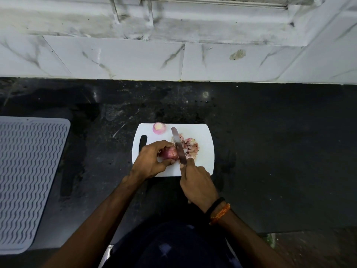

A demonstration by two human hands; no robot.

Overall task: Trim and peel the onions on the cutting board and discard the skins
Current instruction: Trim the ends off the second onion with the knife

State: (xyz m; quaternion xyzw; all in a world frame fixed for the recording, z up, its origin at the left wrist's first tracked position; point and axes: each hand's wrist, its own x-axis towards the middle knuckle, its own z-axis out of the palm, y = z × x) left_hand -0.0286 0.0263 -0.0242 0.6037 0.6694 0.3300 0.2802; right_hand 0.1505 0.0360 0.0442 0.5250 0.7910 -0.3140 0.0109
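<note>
A grey ridged mat [29, 180] lies on the black countertop [270, 151], below marble tiles [116, 59].

Both bare forearms rise from the bottom of the frame and converge toward its centre. The left hand [149, 161] sits just left of centre, back turned up, fingers and thumb curled round a red onion [171, 152]; thumb tip low, fingertips arched over the top. The right hand [195, 185] lies lower and to the right, knuckles up, wrapped round a knife [178, 146], with what appears to be the index finger stretched forward onto the blade's base. The right wrist wears a black band [215, 206] and an orange thread [220, 213].
</note>
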